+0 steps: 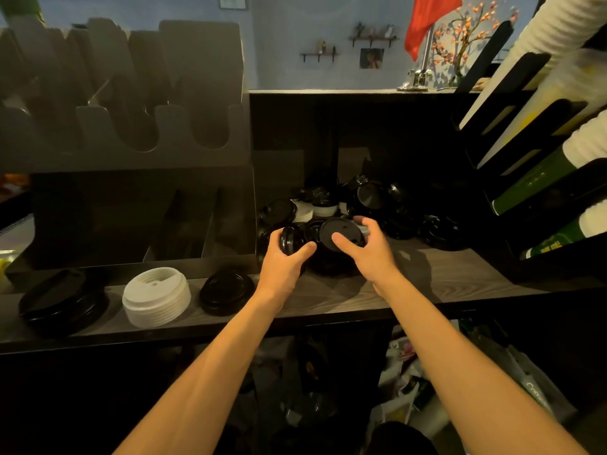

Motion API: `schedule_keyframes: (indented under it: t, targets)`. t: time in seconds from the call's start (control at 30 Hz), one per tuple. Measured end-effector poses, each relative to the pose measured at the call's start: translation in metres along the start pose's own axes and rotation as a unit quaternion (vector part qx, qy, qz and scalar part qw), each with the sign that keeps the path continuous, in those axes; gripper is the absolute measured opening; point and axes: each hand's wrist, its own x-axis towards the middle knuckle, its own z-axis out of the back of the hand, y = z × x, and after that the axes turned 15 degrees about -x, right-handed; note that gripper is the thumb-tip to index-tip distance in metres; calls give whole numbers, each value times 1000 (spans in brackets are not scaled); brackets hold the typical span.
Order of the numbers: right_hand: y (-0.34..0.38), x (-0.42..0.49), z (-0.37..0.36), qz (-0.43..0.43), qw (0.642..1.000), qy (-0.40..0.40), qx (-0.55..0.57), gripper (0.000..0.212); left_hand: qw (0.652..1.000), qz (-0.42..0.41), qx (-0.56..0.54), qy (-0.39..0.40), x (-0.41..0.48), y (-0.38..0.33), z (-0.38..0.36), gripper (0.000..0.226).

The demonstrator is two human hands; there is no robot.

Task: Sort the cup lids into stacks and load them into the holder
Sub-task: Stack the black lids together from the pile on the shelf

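Note:
A pile of loose lids point(387, 208), mostly black with a few white, lies at the back of the dark wooden counter point(443, 274). My left hand point(284, 262) grips a small stack of black lids point(290, 239) held on edge. My right hand point(369, 249) pinches a single black lid point(341, 233) between thumb and fingers, just right of the left hand. Near the front edge stand three sorted stacks: large black lids point(62, 302), white lids point(157, 297) and small black lids point(226, 290). The grey slotted holder point(131, 93) rises at the left.
A black rack point(525, 152) holding sleeves of cups leans at the right. Another person's white sleeve point(565, 24) reaches in at the top right. Cluttered bags and packaging point(404, 382) sit below the counter. A higher ledge point(328, 91) runs behind the pile.

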Motion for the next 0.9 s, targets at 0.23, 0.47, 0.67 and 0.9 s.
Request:
schedule_keyframes:
  t: [0.23, 0.47, 0.67, 0.9]
  targets:
    - [4, 3, 5, -51, 994, 59, 75, 47, 998, -29, 17, 48, 0, -1, -1, 68]
    - [2, -3, 4, -29, 997, -70, -14, 40, 997, -40, -55, -30, -1, -2, 2, 41]
    - [-1, -2, 8, -113, 955, -99, -258, 53, 996, -30, -62, -61, -1, -3, 2, 34]
    - [4, -7, 5, 46, 927, -129, -349, 40, 996, -19, -62, -67, 1, -1, 3, 52]
